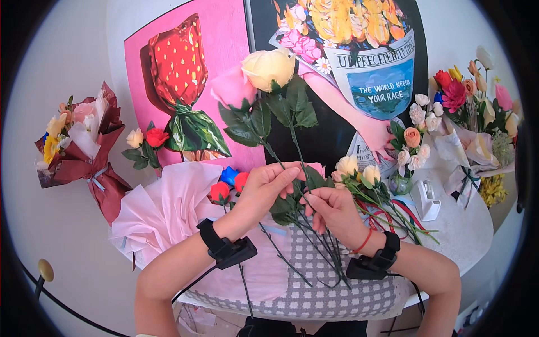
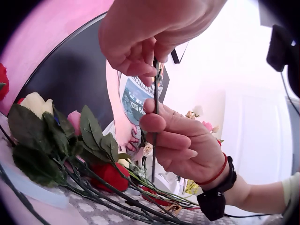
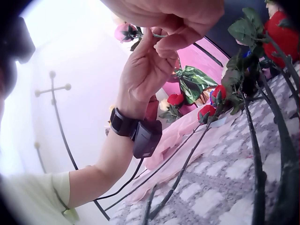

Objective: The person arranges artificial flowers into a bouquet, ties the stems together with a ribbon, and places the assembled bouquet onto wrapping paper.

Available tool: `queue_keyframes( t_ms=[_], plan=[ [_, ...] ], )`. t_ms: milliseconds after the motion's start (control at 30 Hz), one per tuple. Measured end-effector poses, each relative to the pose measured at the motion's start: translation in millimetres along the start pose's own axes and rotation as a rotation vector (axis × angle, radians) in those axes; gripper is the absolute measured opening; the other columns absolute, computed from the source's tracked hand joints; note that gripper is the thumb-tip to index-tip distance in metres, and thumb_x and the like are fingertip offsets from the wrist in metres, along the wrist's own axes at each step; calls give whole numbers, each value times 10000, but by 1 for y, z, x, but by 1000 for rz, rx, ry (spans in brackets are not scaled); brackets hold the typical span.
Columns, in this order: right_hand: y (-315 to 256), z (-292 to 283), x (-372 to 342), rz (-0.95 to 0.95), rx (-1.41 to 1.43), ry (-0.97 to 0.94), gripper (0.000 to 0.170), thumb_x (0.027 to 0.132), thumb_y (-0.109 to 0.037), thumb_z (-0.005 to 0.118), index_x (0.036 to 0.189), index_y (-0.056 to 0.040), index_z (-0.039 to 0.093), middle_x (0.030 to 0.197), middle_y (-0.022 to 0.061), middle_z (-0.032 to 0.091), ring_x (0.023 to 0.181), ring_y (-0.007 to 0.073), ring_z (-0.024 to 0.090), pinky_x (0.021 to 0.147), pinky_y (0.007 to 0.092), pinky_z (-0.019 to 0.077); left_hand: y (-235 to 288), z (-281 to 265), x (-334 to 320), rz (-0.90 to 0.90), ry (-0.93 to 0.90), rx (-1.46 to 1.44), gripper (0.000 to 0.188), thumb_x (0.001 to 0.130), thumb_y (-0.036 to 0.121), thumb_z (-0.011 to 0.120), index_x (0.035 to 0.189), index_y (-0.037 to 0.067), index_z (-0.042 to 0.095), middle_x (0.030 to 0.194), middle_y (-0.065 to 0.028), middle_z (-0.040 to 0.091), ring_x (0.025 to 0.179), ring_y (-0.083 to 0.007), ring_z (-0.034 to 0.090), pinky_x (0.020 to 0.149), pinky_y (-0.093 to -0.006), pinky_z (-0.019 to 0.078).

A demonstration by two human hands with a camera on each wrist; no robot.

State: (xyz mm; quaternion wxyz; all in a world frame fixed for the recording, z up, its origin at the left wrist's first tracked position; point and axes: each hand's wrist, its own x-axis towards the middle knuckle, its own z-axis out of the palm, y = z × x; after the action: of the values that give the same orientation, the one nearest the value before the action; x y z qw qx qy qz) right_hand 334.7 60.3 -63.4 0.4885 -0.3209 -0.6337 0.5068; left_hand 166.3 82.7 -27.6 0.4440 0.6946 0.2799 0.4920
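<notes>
My left grip (image 1: pixel 269 188) is pinching slim green stems (image 2: pixel 156 90) below a round cream artificial rose (image 1: pixel 269 68) and a round pink artificial rose (image 1: pixel 231 89). Farther from the blooms, my right grip (image 1: pixel 337 213) is pinching lower, the long axis running steeply downward.

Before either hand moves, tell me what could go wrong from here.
The pink rose and cream rose rise well above the left hand; they might twist or tip if its grip loosens.
Below the right hand, loose stems overlap on the checked cloth and could snag or tangle.
One dark stem runs to the cloth's near edge, so the left forearm might knock it off.
</notes>
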Motion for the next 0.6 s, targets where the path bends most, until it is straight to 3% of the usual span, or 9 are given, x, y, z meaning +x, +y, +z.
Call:
queue_keyframes(
  t_ms=[133,367,600],
  plan=[
    [1,4,0,-6,31,20,201,893,-151,476,930,17,582,696,29,560,466,63,527,381,164,410,3,3,-1,17,69,73,303,880,228,514,1007,-32,601,824,-30,632,640,-27,495,587,-178,404],
    [0,6,-3,-51,-11,-8,204,890,-146,477,920,14,600,701,30,572,468,59,526,388,168,420,3,0,-1,36,74,69,293,878,220,517,1011,-26,605,843,-43,641,646,-28,514,604,-181,425],
    [0,11,-4,-56,-75,-64,220,897,-157,465,869,21,590,692,33,568,470,68,537,391,174,427,12,7,-11,10,-95,3,285,895,192,485,1045,-33,576,882,-61,635,714,-56,546,650,-192,438]
  ],
)
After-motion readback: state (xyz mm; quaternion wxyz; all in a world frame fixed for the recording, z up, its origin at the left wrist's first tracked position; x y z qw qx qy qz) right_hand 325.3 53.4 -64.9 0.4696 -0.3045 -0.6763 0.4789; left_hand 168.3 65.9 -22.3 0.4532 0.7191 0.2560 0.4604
